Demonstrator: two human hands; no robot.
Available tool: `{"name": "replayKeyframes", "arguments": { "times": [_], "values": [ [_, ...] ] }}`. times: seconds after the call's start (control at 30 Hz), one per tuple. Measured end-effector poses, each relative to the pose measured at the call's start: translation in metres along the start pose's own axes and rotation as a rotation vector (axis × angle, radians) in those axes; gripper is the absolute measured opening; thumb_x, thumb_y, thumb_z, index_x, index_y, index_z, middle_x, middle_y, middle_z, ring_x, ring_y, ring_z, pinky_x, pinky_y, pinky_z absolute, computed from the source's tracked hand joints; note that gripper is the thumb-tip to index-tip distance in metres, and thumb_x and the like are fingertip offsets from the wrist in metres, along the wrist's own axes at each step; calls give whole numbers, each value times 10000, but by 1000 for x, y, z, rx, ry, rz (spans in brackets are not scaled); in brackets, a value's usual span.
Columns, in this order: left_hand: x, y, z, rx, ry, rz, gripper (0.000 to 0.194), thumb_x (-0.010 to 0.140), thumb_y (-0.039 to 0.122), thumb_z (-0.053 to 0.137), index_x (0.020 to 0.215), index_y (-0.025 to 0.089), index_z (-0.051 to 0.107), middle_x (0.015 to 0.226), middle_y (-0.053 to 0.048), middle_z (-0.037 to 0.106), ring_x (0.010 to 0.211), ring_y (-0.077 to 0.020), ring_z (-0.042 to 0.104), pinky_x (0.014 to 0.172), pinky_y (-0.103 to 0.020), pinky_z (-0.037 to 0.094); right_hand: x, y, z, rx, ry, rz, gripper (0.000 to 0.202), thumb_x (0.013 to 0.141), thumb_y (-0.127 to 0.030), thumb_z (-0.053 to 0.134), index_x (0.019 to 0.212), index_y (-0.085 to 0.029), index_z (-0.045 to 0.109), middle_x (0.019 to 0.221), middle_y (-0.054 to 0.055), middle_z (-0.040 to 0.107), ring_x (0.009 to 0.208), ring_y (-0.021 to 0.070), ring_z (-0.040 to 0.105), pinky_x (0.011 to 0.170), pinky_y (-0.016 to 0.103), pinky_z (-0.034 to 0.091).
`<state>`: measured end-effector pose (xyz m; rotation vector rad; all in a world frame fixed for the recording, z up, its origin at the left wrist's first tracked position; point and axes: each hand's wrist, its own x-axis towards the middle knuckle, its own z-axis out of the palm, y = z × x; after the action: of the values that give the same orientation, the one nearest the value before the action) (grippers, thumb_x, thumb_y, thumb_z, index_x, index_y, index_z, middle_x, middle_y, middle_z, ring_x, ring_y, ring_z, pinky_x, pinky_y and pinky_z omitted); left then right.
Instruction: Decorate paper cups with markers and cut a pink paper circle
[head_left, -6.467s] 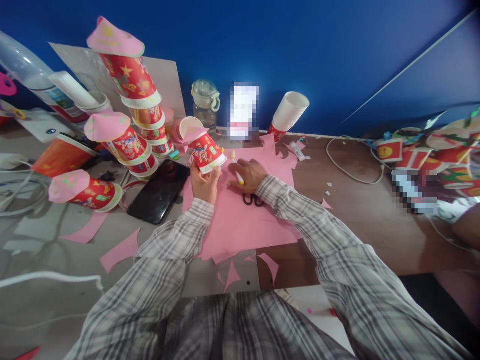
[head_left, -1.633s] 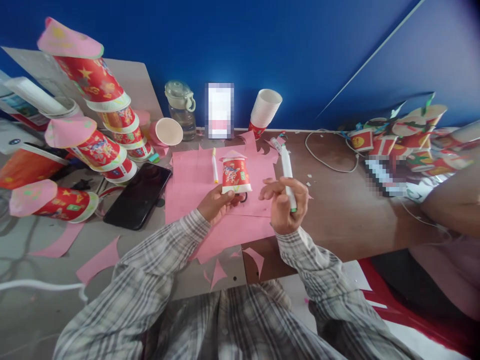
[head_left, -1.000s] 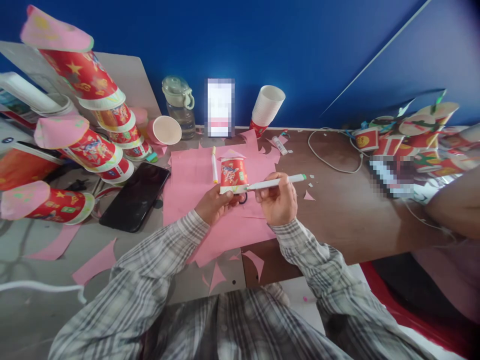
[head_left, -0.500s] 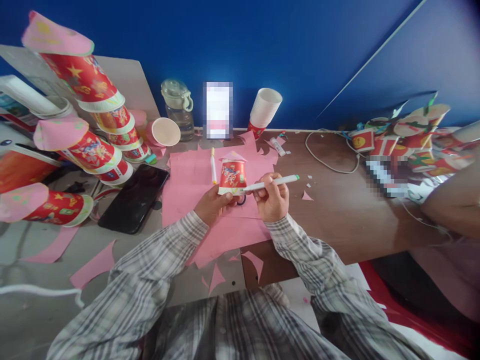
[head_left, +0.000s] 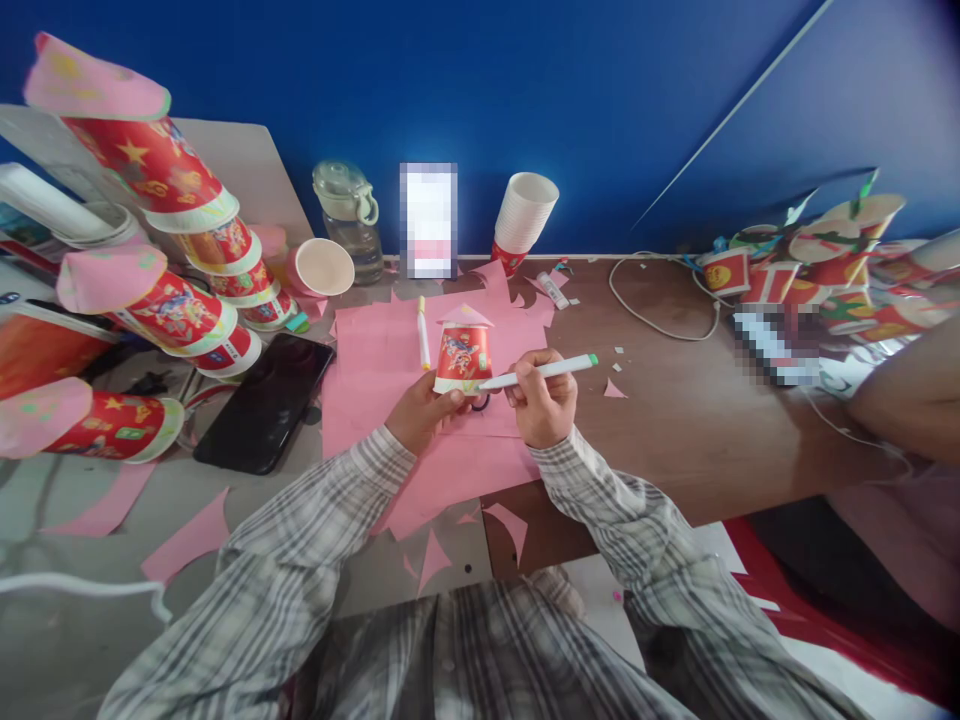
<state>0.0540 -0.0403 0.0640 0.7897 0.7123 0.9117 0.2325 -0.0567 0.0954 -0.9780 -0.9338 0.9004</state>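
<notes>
Head view: gripping cup (head_left: 461, 355) w/ L hand (head_left: 424, 410), upright above flat, ragged pink paper (head_left: 450, 465); glossy red, tapered, w/ pink paper cone (head_left: 466, 315) on top & pale rim (head_left: 456, 386) at btm; pinching pen (head_left: 553, 370) w/ R hand (head_left: 544, 405), smooth white barrel, green end, tip at rim, can't tell if touching; can make out only part of dark loop (head_left: 486, 404) by cup, can't read pixelated screen (head_left: 429, 220)
</notes>
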Motion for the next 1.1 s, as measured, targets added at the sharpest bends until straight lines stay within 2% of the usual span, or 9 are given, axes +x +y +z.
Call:
{"name": "replayKeyframes", "arguments": {
  "times": [0.23,0.43,0.63,0.83,1.1],
  "values": [
    [-2,2,1,-10,13,-26,797,559,657,1144,1084,165,799,974,-87,868,936,-236,801,882,-366,589,-2,-2,-1,6,11,-14,512,850,-643,894,728,-251,590,466,-111,479,396,77,399,430,221,389],
    [-1,0,-1,-2,7,-8,752,617,623,1131,1095,152,792,991,-114,866,944,-253,793,891,-388,581,-2,-4,-1,29,14,-12,475,855,-600,904,725,-243,619,466,-102,495,398,79,406,426,218,374],
    [-1,0,-2,21,-9,-4,747,637,641,1117,1104,152,800,1015,-117,865,963,-258,795,898,-384,584,-1,-5,1,27,21,-7,510,824,-633,918,715,-246,605,460,-107,482,390,77,393,416,215,366],
    [0,0,-1,11,4,-10,810,577,672,1133,1095,157,785,982,-98,861,940,-250,799,895,-383,592,-2,-5,1,23,0,-13,522,833,-645,918,730,-243,603,471,-106,485,393,74,398,417,211,367],
    [-1,0,0,0,12,-12,797,570,658,1141,1091,167,789,989,-94,870,945,-253,809,902,-387,594,-2,-5,2,-4,-5,5,509,833,-648,901,729,-254,597,467,-109,461,397,83,400,427,219,369]
  ]
}}
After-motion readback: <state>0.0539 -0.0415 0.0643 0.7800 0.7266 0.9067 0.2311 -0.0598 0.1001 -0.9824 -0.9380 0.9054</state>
